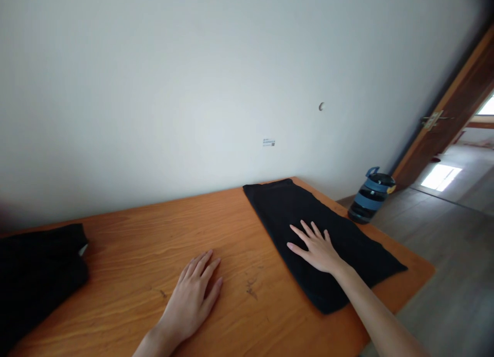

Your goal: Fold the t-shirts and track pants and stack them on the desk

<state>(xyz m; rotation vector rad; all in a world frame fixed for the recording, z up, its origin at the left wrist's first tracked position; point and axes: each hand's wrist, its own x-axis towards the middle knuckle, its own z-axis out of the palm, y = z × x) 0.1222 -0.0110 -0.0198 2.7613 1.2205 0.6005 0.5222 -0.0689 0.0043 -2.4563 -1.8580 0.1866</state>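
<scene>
A folded black cloth [278, 213], perhaps a garment, lies flat as a long strip on the right part of the wooden table [154, 244]. On top of it rests my right hand [318, 249], palm down with its fingers spread. My left hand [193, 290] lies on the bare wood left of the cloth, fingers stretched out and holding nothing. At the far left is another black cloth [42, 269], bunched up, with a small white bit showing at its edge; part of it runs out of view.
A dark bottle with blue bands [368, 197] stands at the table's right edge, beside the folded cloth. Behind the table rises a white wall [173, 89] with a small label [269, 142]. To the right are a wooden door [440, 120] and grey floor [443, 238].
</scene>
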